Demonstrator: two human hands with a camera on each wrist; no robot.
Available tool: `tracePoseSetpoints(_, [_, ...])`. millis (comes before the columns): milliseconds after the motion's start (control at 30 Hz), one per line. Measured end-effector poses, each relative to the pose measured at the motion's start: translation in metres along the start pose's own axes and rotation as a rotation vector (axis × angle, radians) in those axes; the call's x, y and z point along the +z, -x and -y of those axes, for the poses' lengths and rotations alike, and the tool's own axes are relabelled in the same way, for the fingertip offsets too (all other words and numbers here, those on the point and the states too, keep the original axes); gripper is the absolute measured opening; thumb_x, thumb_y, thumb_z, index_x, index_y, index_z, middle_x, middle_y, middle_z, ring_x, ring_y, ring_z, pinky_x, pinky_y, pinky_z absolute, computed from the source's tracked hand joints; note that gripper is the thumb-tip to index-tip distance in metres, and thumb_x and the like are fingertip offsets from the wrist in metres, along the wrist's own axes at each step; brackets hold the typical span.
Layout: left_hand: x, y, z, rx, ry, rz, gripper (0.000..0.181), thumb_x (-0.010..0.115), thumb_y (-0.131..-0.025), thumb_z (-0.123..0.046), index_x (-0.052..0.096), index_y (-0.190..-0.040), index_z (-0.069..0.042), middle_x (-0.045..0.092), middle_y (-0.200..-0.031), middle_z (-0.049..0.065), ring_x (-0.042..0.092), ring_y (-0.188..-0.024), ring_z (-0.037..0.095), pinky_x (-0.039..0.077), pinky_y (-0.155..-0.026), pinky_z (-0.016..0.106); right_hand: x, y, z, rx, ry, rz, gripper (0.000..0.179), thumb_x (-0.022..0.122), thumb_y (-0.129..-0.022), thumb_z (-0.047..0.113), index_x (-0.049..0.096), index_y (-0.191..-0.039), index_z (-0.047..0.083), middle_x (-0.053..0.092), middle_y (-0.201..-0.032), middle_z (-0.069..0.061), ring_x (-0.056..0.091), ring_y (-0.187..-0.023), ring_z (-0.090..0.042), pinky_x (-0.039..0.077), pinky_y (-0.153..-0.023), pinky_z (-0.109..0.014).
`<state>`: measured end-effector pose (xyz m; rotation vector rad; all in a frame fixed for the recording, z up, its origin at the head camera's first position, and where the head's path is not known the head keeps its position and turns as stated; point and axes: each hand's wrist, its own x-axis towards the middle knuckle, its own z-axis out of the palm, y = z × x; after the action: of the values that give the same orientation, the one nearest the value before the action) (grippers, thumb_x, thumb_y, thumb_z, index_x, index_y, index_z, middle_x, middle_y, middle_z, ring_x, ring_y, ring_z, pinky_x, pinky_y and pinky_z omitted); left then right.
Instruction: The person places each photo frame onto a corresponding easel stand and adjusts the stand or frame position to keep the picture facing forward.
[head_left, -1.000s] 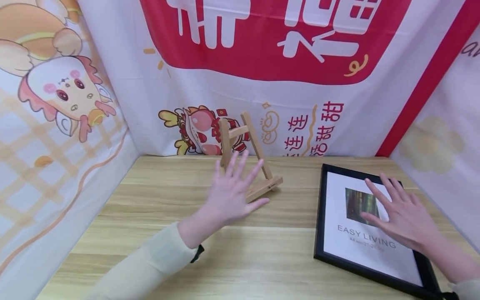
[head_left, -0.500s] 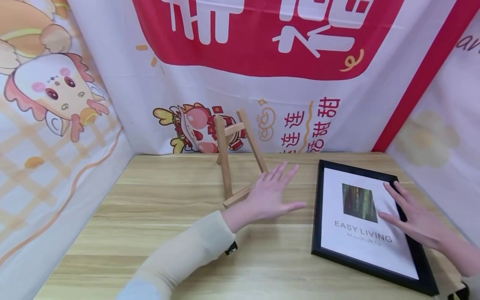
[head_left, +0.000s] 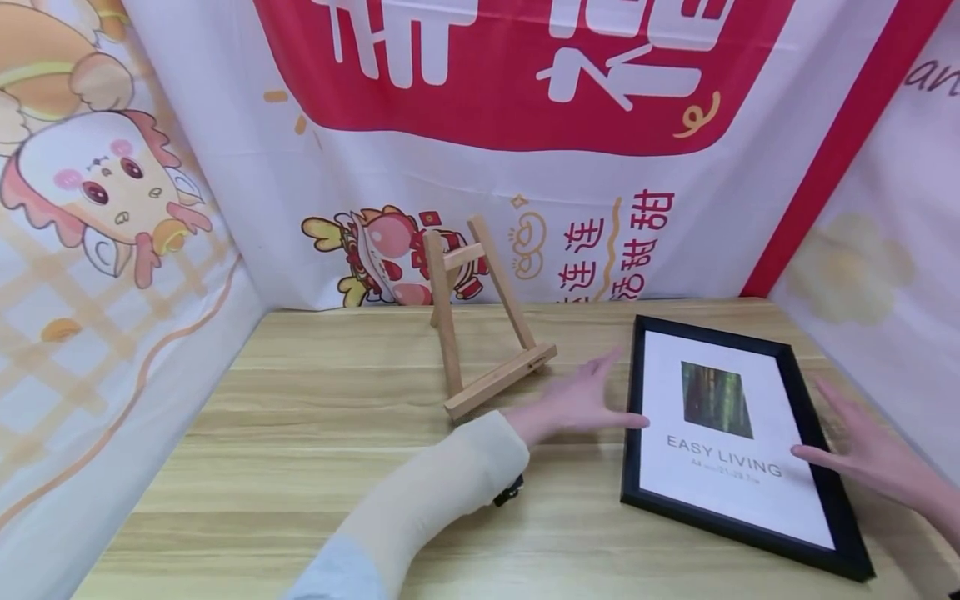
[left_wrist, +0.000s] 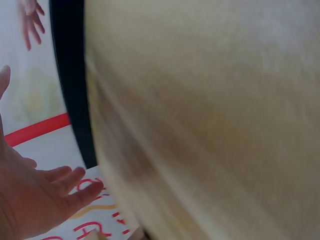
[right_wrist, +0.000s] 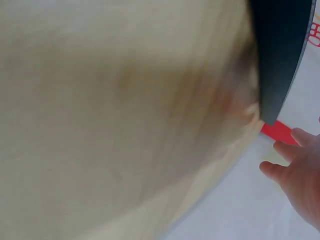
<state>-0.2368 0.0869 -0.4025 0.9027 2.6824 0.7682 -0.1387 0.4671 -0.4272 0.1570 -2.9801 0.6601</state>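
Observation:
A black picture frame with a white sheet reading EASY LIVING lies at the right of the table in the head view. My left hand is at its left edge, fingers spread and thumb tip overlapping the black border. On the opposite side, my right hand is spread beside the right edge, its thumb over the border. Both wrist views show the frame's dark side edge close to spread, relaxed fingers. Neither hand is curled round the frame. A small wooden easel stands left of the frame, just beyond my left hand.
The wood-grain table meets a printed cloth backdrop behind the easel. Cloth walls rise on the left and right, the right one near the picture frame.
My left hand has moved right, from in front of the easel to the frame's left edge. My right hand has shifted from over the picture outward to the right edge.

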Motion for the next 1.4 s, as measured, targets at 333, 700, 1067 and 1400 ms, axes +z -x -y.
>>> tracePoseSetpoints(333, [0.019,-0.008,-0.002,-0.006,-0.045,0.049,0.117,0.07,-0.071,-0.071,0.007,-0.158,-0.024,0.031,-0.155,0.002,0.032,-0.139,0.018,0.032,-0.11,0.035,0.003,0.014,-0.018,0.027,-0.014,0.026,0.103,0.077,-0.083,0.032,0.013,-0.147,-0.015,0.023,-0.137,-0.047,0.019,-0.122,-0.067,0.019,-0.091,-0.078])
tracePoseSetpoints(700, [0.025,-0.012,-0.002,-0.036,-0.136,0.087,0.107,0.069,-0.073,-0.069,0.021,-0.156,-0.021,0.031,-0.155,-0.005,0.029,-0.14,0.02,0.026,-0.113,0.044,0.0,0.015,-0.019,0.165,-0.04,0.15,0.095,0.068,-0.09,0.042,0.018,-0.143,-0.018,0.026,-0.132,-0.051,0.026,-0.117,-0.067,0.026,-0.089,-0.075])
tracePoseSetpoints(1067, [0.028,-0.013,-0.005,-0.043,-0.047,0.107,0.095,0.074,-0.078,-0.055,0.031,-0.153,-0.016,0.034,-0.154,-0.005,0.028,-0.14,0.014,0.02,-0.115,0.033,0.002,0.016,-0.015,0.247,-0.167,0.191,0.095,0.062,-0.094,0.044,0.009,-0.147,-0.014,0.016,-0.138,-0.05,0.015,-0.123,-0.068,0.02,-0.093,-0.077])
tracePoseSetpoints(1400, [0.029,-0.014,-0.008,-0.088,0.056,0.088,0.094,0.081,-0.075,-0.046,0.035,-0.151,-0.016,0.037,-0.152,-0.002,0.032,-0.139,0.014,0.019,-0.116,0.036,0.004,0.017,-0.013,0.273,-0.261,0.166,0.093,0.062,-0.095,0.04,0.006,-0.148,-0.012,0.011,-0.139,-0.05,0.009,-0.126,-0.067,0.013,-0.097,-0.077])
